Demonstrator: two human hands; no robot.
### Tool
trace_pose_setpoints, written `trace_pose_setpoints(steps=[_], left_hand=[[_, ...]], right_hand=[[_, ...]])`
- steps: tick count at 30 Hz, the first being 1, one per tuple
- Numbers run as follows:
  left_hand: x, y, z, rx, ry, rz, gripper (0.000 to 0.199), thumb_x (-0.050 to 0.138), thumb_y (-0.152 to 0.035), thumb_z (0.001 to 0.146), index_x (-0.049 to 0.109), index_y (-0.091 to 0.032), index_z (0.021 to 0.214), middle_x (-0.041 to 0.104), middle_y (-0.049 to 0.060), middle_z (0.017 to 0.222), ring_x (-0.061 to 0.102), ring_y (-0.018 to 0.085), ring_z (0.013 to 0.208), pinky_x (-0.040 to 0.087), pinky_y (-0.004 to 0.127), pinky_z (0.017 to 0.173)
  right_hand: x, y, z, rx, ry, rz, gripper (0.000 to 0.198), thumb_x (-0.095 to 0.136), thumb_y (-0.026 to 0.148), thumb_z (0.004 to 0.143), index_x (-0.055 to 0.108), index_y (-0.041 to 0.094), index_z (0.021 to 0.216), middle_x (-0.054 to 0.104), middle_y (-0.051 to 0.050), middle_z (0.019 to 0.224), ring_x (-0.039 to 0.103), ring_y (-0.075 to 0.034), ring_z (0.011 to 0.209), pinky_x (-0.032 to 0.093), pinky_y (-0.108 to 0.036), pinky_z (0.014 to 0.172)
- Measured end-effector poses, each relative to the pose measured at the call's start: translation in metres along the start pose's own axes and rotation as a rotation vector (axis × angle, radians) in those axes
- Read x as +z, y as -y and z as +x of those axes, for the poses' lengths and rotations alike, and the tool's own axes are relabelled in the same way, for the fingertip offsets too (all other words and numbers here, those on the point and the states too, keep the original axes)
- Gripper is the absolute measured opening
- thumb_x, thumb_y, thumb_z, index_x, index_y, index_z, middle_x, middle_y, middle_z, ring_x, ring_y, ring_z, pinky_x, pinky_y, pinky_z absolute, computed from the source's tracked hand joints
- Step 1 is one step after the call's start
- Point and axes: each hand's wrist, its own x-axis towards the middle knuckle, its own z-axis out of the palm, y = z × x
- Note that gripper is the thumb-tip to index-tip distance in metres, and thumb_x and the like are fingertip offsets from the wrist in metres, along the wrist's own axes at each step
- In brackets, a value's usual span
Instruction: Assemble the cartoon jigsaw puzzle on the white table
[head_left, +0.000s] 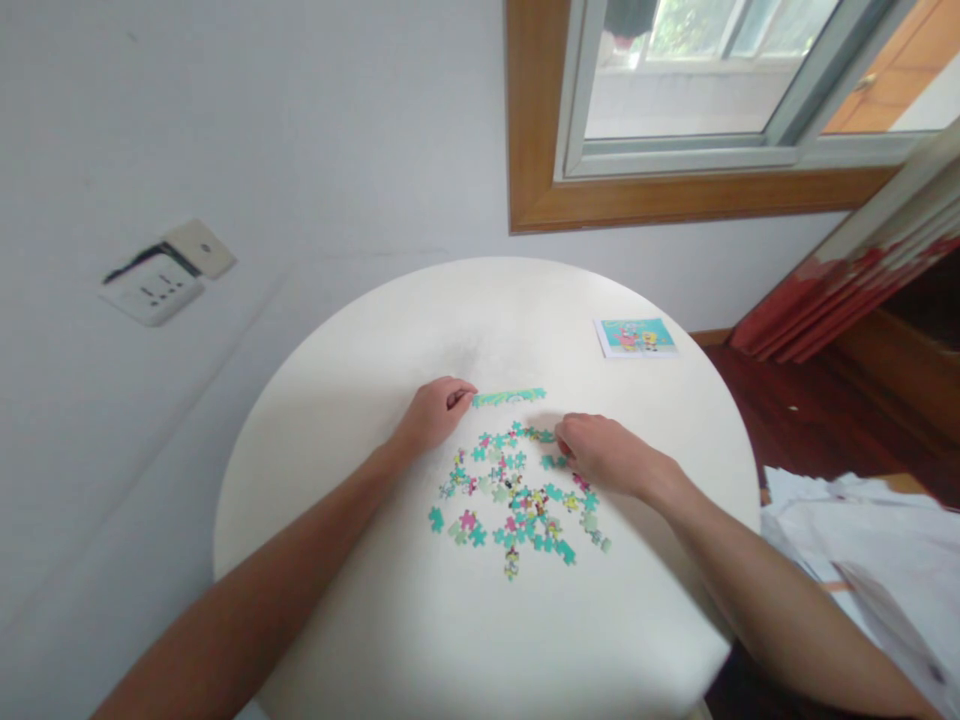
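Observation:
A short strip of joined jigsaw puzzle pieces [510, 397], teal with yellow-green, lies flat on the white table. At its left end is my left hand [436, 412], thumb and forefinger closed together against the strip's edge. Loose jigsaw pieces [501, 490] in teal, pink, yellow and pale green are scattered below the strip. My right hand [604, 452] rests over the upper right of this scatter, fingers curled and closed. Its fingertips point down beside some teal pieces, and anything between them is hidden.
A cartoon picture card [640, 338] lies at the back right of the round table [300, 440]. Behind the table are a wall with a socket [154, 288] and a wood-framed window [536, 190]. White papers [840, 540] are at the right, below a red-and-cream curtain [832, 290].

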Motion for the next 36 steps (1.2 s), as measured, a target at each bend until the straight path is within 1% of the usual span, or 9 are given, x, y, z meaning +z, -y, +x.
trace_pose_setpoints(steps=[4, 7, 10, 14, 16, 19, 27, 32, 36], left_hand=[[0.000, 0.001, 0.000, 0.004, -0.002, -0.002, 0.021, 0.053, -0.027, 0.088, 0.072, -0.018, 0.092, 0.067, 0.003, 0.077, 0.056, 0.015, 0.066, 0.045, 0.028, 0.067], [0.001, 0.001, 0.000, 0.004, -0.003, -0.008, 0.021, 0.053, -0.027, 0.088, 0.072, -0.018, 0.092, 0.066, 0.003, 0.077, 0.056, 0.015, 0.065, 0.044, 0.028, 0.066], [0.001, 0.001, 0.000, 0.001, -0.003, -0.007, 0.021, 0.053, -0.027, 0.088, 0.072, -0.018, 0.091, 0.066, 0.002, 0.075, 0.055, 0.015, 0.065, 0.044, 0.028, 0.066], [0.001, 0.001, 0.000, 0.001, -0.004, -0.001, 0.021, 0.053, -0.027, 0.088, 0.072, -0.018, 0.092, 0.066, 0.002, 0.077, 0.056, 0.015, 0.066, 0.044, 0.027, 0.066], [0.001, 0.001, 0.000, 0.001, 0.000, 0.002, 0.021, 0.053, -0.027, 0.088, 0.072, -0.018, 0.092, 0.066, 0.003, 0.077, 0.056, 0.016, 0.067, 0.044, 0.028, 0.066], [0.001, 0.000, 0.000, -0.002, 0.004, 0.005, 0.022, 0.053, -0.027, 0.088, 0.073, -0.017, 0.092, 0.066, 0.003, 0.076, 0.056, 0.016, 0.066, 0.044, 0.028, 0.067], [0.001, 0.001, 0.000, -0.005, 0.005, -0.022, 0.021, 0.056, -0.027, 0.086, 0.073, -0.017, 0.093, 0.064, 0.002, 0.074, 0.054, 0.014, 0.064, 0.043, 0.026, 0.064], [0.003, 0.003, -0.001, 0.004, 0.001, -0.045, 0.020, 0.060, -0.027, 0.083, 0.073, -0.017, 0.094, 0.063, 0.001, 0.074, 0.053, 0.013, 0.063, 0.043, 0.025, 0.063], [0.004, 0.004, -0.001, 0.008, -0.009, -0.034, 0.019, 0.059, -0.027, 0.084, 0.073, -0.017, 0.094, 0.063, 0.002, 0.075, 0.054, 0.013, 0.064, 0.042, 0.025, 0.063]], right_hand=[[-0.003, -0.004, 0.001, -0.014, 0.004, 0.094, 0.016, 0.057, 0.003, 0.071, 0.064, 0.016, 0.073, 0.067, -0.006, 0.072, 0.056, -0.015, 0.064, 0.030, -0.026, 0.056], [-0.008, -0.008, 0.001, -0.115, -0.022, 0.230, 0.017, 0.054, 0.005, 0.074, 0.066, 0.017, 0.075, 0.066, -0.003, 0.069, 0.053, -0.012, 0.061, 0.032, -0.025, 0.058], [-0.014, -0.009, 0.003, -0.229, -0.104, 0.372, 0.017, 0.054, 0.008, 0.077, 0.068, 0.017, 0.079, 0.067, -0.003, 0.076, 0.054, -0.011, 0.065, 0.037, -0.024, 0.063], [-0.015, -0.004, 0.006, -0.313, -0.259, 0.594, 0.013, 0.055, 0.015, 0.084, 0.067, 0.016, 0.087, 0.068, -0.006, 0.095, 0.059, -0.012, 0.077, 0.045, -0.025, 0.073], [-0.013, 0.000, 0.007, -0.315, -0.291, 0.715, 0.011, 0.056, 0.019, 0.087, 0.067, 0.016, 0.089, 0.068, -0.006, 0.094, 0.060, -0.013, 0.079, 0.046, -0.027, 0.075], [-0.008, 0.005, 0.009, -0.295, -0.301, 0.848, 0.013, 0.058, 0.023, 0.088, 0.067, 0.015, 0.091, 0.068, -0.004, 0.083, 0.059, -0.012, 0.073, 0.047, -0.026, 0.071], [0.000, 0.003, 0.019, -0.267, -0.397, 1.044, 0.018, 0.059, 0.025, 0.088, 0.069, 0.016, 0.099, 0.062, 0.000, 0.071, 0.055, -0.011, 0.063, 0.045, -0.026, 0.061], [-0.001, 0.005, 0.020, -0.200, -0.459, 1.184, 0.014, 0.070, 0.025, 0.079, 0.062, 0.017, 0.088, 0.063, 0.000, 0.070, 0.061, -0.013, 0.065, 0.048, -0.027, 0.060], [-0.003, 0.006, 0.019, -0.201, -0.488, 1.214, 0.017, 0.073, 0.029, 0.077, 0.061, 0.018, 0.082, 0.064, 0.000, 0.068, 0.063, -0.014, 0.064, 0.051, -0.028, 0.061]])
